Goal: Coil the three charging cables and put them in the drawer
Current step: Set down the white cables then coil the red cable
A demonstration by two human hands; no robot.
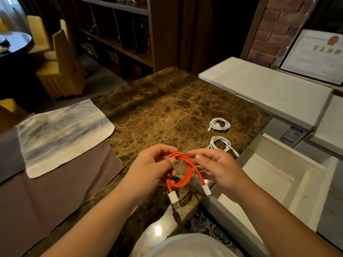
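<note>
An orange charging cable (pixel 187 173) is wound in a loop above the near edge of the brown marble table (pixel 167 112). My left hand (pixel 152 166) pinches the loop at its top left between thumb and fingers. My right hand (pixel 215 166) holds the loop's right side with curled fingers. Both white plugs hang down below the loop. Two white cables lie coiled on the table to the right, one farther (pixel 220 124) and one nearer (pixel 221 143). An open white drawer (pixel 274 175) stands at the right, beside the table.
A white chest-like cabinet (pixel 259 86) stands behind the drawer, with a framed certificate (pixel 315 54) above it. A pale cloth (pixel 61 134) lies on a brown mat (pixel 55 191) at the left. Yellow-covered chairs and dark shelves fill the background.
</note>
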